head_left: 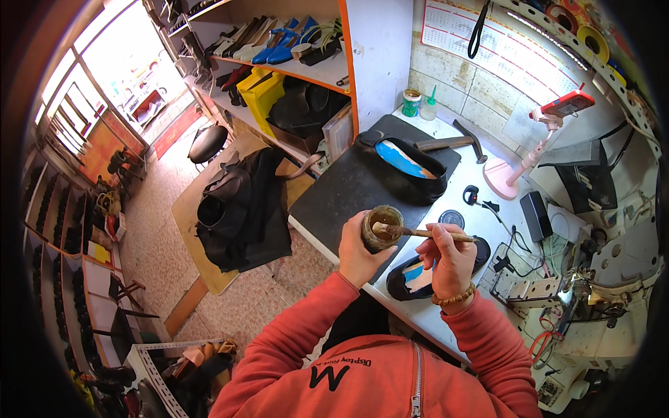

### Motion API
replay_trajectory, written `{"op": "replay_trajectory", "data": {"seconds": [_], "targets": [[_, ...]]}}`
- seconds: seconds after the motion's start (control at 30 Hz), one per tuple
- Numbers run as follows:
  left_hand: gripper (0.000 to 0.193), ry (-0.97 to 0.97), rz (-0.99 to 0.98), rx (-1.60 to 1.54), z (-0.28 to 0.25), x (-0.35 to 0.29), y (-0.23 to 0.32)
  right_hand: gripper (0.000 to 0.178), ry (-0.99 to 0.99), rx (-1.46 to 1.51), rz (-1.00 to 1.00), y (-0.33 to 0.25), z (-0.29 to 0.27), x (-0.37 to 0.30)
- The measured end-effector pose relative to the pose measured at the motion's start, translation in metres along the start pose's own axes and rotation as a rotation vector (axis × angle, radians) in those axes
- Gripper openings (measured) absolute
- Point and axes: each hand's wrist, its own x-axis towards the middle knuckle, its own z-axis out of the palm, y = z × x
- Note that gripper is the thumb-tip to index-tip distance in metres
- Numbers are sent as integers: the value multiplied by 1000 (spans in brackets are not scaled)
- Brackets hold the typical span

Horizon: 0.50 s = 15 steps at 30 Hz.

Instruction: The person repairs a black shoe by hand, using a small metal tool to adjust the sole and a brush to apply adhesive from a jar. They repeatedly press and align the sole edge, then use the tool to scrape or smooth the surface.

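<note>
My left hand (pixel 359 252) is wrapped round a small, grimy jar (pixel 377 244) with amber-brown stuff inside. A brush (pixel 412 232) with a stained wooden handle lies across the jar's mouth, its pale tip inside the rim. Gripping that handle is my right hand (pixel 451 263), a beaded bracelet at its wrist. Under the right hand sits a black shoe (pixel 397 284) with a blue and whitish patch, partly hidden by the hand. A second black shoe (pixel 426 189) with a similar blue and white surface rests farther back on a dark mat (pixel 331 202).
A hammer (pixel 446 143) lies behind the far shoe, near a green tub (pixel 411 103) and a dropper bottle (pixel 428 108). To the right stand a pink phone stand (pixel 500 177), cables and a machine (pixel 606 306). A stool-like board (pixel 185 216) bears black cloth (pixel 258 223).
</note>
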Motion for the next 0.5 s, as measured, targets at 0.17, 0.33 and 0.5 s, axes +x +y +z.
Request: {"op": "replay_trajectory", "data": {"seconds": [0.17, 0.33, 0.5], "targets": [[78, 5, 39, 55, -1, -1, 0, 20, -22, 5, 43, 1, 0, -5], [84, -15, 21, 63, 0, -1, -13, 27, 33, 106, 177, -9, 8, -6], [81, -3, -82, 54, 3, 5, -26, 26, -5, 569, 421, -24, 11, 11]]}}
